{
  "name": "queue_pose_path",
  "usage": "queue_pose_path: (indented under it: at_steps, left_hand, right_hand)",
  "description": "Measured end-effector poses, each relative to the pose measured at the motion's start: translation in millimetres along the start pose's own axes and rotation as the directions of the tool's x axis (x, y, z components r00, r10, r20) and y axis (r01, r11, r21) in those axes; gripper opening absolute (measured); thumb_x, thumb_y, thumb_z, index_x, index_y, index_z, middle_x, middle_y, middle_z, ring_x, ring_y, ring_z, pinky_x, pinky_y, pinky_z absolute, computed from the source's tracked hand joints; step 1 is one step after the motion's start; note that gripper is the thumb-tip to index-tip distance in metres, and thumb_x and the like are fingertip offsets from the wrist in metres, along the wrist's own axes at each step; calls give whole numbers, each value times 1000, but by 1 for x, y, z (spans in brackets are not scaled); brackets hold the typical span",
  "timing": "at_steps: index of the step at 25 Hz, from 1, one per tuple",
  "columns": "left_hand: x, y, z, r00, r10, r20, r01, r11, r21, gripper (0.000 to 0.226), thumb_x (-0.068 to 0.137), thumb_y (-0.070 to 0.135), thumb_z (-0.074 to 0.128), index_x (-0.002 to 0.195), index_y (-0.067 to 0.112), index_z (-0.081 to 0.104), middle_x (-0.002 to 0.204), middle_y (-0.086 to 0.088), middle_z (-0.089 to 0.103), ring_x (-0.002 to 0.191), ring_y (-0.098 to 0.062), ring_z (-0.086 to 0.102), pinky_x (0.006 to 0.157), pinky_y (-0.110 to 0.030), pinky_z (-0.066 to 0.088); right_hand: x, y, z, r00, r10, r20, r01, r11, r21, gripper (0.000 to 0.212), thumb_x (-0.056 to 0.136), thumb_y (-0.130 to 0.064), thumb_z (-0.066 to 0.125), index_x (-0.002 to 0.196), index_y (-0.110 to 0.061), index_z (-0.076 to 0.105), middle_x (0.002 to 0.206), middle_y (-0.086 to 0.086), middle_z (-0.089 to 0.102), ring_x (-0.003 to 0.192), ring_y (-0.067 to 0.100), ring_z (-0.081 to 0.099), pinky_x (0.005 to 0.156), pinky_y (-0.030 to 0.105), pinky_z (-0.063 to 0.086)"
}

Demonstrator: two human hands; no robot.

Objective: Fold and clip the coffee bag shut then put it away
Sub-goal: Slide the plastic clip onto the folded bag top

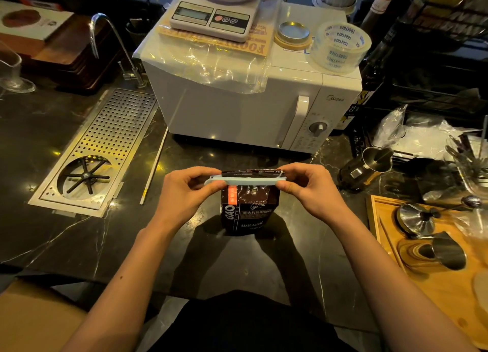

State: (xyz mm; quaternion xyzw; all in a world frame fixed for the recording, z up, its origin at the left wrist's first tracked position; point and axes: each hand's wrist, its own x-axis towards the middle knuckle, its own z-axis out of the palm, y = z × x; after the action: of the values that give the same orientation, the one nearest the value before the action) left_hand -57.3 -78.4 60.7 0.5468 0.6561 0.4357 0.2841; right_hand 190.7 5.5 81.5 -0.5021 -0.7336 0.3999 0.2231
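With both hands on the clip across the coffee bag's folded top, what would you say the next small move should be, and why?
Probably press the pale blue clip fully shut. The left hand and right hand pinch its two ends, it already spans the folded top of the coffee bag, and the bag stands upright on the counter, not yet put away.

Microwave (pixel 232 106), scale (pixel 214 15), tape roll (pixel 340 48)

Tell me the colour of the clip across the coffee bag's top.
Pale blue clip, in the head view.
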Motion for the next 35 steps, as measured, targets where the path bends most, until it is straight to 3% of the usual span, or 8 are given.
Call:
queue_pose_path:
  at_steps: [4,8,13,17,22,31,35]
  left_hand:
    - [-8,-1,1,998,-25,-58,25,1000,-11,22,81,16,75,101,24,71,89,16,69,87,8,67,74,-8,53]
    - [-8,3,1,997,-40,-72,39,999,-12,23,82,23,74,105,25,71,92,18,68,91,7,65,76,-9,53]
    - [-6,15,0,997,80,8,-81,988,135,31,84,25,72,114,27,66,102,22,61,97,14,56,83,-1,44]
    - [7,23,0,977,190,98,-209,947,244,21,83,23,73,103,20,74,94,10,68,88,4,60,79,-7,46]
    - [13,30,6,948,230,221,-295,896,333,17,84,28,71,99,20,75,91,3,68,84,-10,63,75,-34,57]
    - [15,33,7,936,236,263,-322,876,360,21,86,28,69,104,18,74,94,0,70,86,-12,63,76,-35,57]
    - [16,34,7,930,254,268,-339,872,353,18,85,24,71,101,17,75,90,0,73,83,-12,64,74,-29,53]
  right_hand:
    - [-3,0,6,998,-18,-55,16,1000,-26,22,82,-11,74,104,-15,73,88,-1,71,83,10,66,75,27,54]
    - [-5,0,10,997,-20,-68,21,1000,11,23,86,-13,69,109,-17,70,97,0,72,94,15,67,85,40,58]
    - [-11,-8,11,992,-126,20,127,991,-34,35,88,-25,67,123,-22,61,117,-6,65,110,9,59,96,32,52]
    - [-1,-21,13,973,-231,9,228,956,-182,20,89,-27,66,106,-19,70,102,-3,68,98,12,61,87,38,53]
    - [8,-36,21,934,-318,159,353,889,-291,16,90,-27,63,101,-20,72,94,-2,64,90,15,59,78,44,53]
    - [6,-42,28,936,-324,137,351,876,-332,11,90,-26,62,97,-22,70,89,-3,61,87,16,58,74,43,53]
    - [6,-44,30,943,-314,113,334,881,-336,8,89,-24,64,92,-20,70,86,-3,61,84,16,58,72,42,52]
